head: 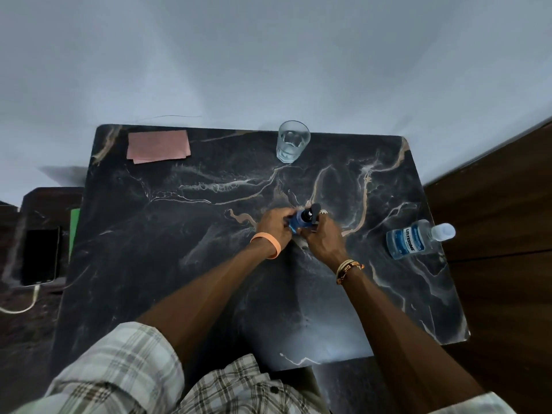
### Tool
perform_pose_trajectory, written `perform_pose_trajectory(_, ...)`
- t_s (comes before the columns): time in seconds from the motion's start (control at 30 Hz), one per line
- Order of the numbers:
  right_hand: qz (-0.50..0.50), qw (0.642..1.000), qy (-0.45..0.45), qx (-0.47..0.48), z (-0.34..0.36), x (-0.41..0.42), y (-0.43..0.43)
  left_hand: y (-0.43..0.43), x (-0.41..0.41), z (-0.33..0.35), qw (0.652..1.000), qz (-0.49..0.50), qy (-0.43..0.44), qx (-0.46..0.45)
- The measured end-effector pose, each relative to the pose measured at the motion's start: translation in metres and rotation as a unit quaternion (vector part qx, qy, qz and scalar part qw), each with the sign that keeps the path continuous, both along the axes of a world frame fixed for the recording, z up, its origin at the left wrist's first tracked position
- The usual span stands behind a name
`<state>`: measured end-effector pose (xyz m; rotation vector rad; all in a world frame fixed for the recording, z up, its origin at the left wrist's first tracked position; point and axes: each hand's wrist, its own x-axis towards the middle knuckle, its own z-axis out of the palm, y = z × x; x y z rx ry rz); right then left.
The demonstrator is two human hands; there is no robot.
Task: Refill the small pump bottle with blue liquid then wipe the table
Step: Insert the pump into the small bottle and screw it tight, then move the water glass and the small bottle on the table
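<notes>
Holding the small pump bottle (298,223) between both hands just past the centre of the table (179,234), toward 1 o'clock. Wrapping its blue body with the left hand (273,225) from 9 o'clock, fingers curled close around it. Pinching at the black pump head (312,212) with the right hand (322,239) from 4 o'clock, fingers bent over the collar; cannot tell whether the collar is screwed tight or loose.

Judging by its size against the hands: light, easily tipped, probably stiff smooth plastic that squeezes little. Likely slick once any liquid runs down the side, so better gripped low and all the way round the body, not by the fingertips. Twisting at the ribbed collar beneath the head, not at the spout, seems wise, since the spout would turn freely or flex. Hard to say whether the blue is tinted plastic or liquid inside.

Leaving the mouthwash bottle (407,239) capped at 3 o'clock near the table's edge, well apart from the hands: larger, heavier with blue liquid, best taken round the waist when pouring into so narrow a neck. Keeping the glass (291,141) at 12 o'clock, fragile, out of elbow range. Saving the pink cloth (158,145), soft and folded flat at 10 o'clock, for wiping.
</notes>
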<state>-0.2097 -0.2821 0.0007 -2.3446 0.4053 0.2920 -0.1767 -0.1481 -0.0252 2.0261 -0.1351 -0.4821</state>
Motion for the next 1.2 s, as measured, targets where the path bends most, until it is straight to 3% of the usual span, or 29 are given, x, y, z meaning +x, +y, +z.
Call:
perform_pose_trajectory(0.43,0.088,0.996,-0.007,0.023,0.006,0.029,0.062,0.063,0.009,0.002,0.981,0.162,0.055,-0.091)
perform_pose_trajectory(0.77,0.134,0.99,0.023,0.045,0.001,0.025,0.079,0.086,0.007,-0.011,0.982,0.168,0.082,-0.003)
perform_pose_trajectory(1.0,0.189,0.981,0.055,-0.004,0.007,0.041,0.066,0.095,0.019,-0.014,0.989,0.13,0.046,0.059)
perform_pose_trajectory(1.2,-0.003,0.999,-0.042,-0.009,0.015,0.082,0.035,0.101,0.06,-0.005,0.986,0.148,0.013,0.075)
